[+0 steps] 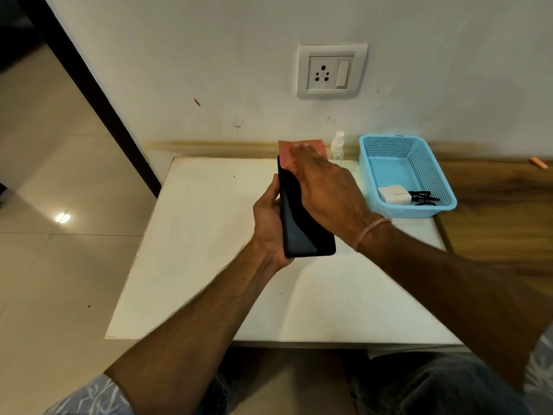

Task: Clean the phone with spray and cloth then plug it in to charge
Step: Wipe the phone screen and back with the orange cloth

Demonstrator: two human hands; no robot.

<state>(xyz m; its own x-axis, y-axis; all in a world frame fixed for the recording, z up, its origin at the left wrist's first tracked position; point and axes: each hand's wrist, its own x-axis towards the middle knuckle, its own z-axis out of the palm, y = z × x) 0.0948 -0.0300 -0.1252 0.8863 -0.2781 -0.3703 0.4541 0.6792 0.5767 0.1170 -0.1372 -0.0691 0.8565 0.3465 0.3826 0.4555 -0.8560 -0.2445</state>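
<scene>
My left hand (pixel 269 223) grips a black phone (pixel 302 232) by its left edge, holding it above the white table (pixel 209 265). My right hand (pixel 326 187) lies flat across the phone's upper part, fingers straight, pressing a pink cloth (pixel 287 152) against it. The cloth sticks out past my fingertips at the phone's top end. A small clear spray bottle (pixel 337 146) with a white nozzle stands at the back of the table, just right of the cloth. A white charger (pixel 394 195) and a black cable (pixel 423 196) lie in the blue basket (pixel 443 178).
A wall socket with a switch (pixel 331 71) is on the white wall above the table. A wooden surface (pixel 502 205) adjoins the table on the right, with a small orange thing (pixel 538 162) on it. Tiled floor (pixel 59 235) lies to the left.
</scene>
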